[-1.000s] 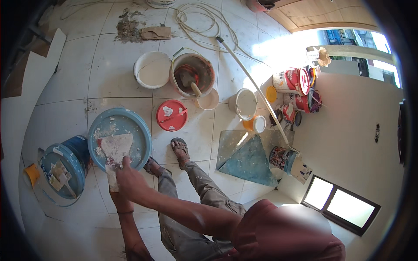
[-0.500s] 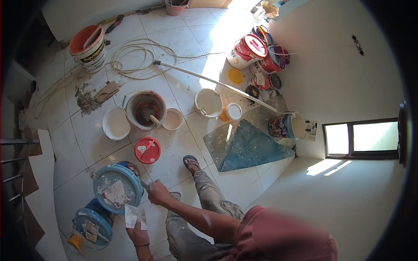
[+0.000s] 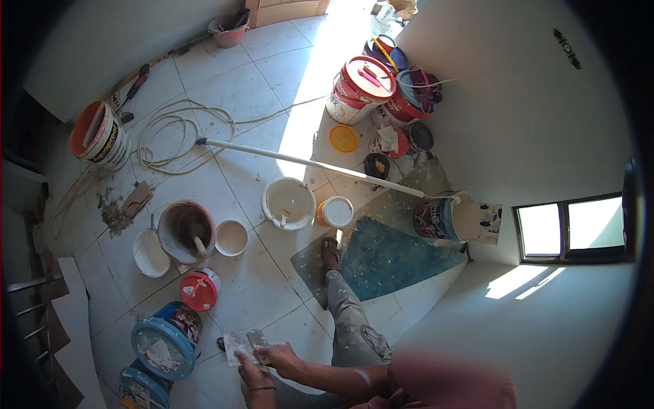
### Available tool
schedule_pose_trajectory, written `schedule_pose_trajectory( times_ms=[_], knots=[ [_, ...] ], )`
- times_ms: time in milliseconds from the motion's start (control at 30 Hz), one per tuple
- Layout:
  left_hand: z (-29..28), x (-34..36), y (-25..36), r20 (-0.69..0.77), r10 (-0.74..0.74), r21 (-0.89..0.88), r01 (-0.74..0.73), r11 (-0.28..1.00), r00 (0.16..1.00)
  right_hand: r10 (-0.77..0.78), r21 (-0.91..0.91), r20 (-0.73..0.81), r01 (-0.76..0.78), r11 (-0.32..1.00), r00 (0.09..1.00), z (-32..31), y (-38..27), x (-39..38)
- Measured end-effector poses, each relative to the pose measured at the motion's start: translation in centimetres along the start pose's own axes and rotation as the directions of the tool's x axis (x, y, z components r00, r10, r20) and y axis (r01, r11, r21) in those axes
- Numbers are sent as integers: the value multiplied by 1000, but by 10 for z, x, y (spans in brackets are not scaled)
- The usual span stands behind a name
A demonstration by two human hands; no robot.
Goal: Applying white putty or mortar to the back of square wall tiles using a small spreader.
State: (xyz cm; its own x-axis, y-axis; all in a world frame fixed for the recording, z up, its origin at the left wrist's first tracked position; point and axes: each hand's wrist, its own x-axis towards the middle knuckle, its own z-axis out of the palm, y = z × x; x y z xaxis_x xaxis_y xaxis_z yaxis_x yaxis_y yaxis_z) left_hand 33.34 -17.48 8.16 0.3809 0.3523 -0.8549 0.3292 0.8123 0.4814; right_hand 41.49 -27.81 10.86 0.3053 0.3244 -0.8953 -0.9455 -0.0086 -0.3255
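1. The person holds a flat putty-smeared plaster board (image 3: 240,342) just right of the blue lidded bucket (image 3: 163,344), above the tiled floor (image 3: 259,286)
2. The left hand (image 3: 253,374) grips the board's near edge from below, fingers closed on it
3. The right hand (image 3: 283,358) pinches a small scraper (image 3: 259,339) against the board's right side; its blade is too small to read clearly
4. This looks like working filler on the board; the next move likely calls for a steady, level board
5. The board's long axis runs roughly left to right, its face upward, tilted slightly toward the bucket
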Motion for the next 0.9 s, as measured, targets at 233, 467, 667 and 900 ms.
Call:
schedule_pose_trajectory(
  times_ms=[233,467,667,900],
  knots=[
    [161,10,-99,68,-246,386,202,900,967,-103,610,-399,347,713,911,-381,-254,193],
    [207,35,-182,-51,-457,621,387,682,888,-225,288,-845,767,574,486,-749,-526,268],
    [167,33,-169,-288,-401,567,492,660,870,-36,320,-864,603,731,502,-807,-557,279],
    [107,8,-150,-317,-375,493,489,719,871,-81,585,-538,441,681,839,-682,-373,262]
  ],
)
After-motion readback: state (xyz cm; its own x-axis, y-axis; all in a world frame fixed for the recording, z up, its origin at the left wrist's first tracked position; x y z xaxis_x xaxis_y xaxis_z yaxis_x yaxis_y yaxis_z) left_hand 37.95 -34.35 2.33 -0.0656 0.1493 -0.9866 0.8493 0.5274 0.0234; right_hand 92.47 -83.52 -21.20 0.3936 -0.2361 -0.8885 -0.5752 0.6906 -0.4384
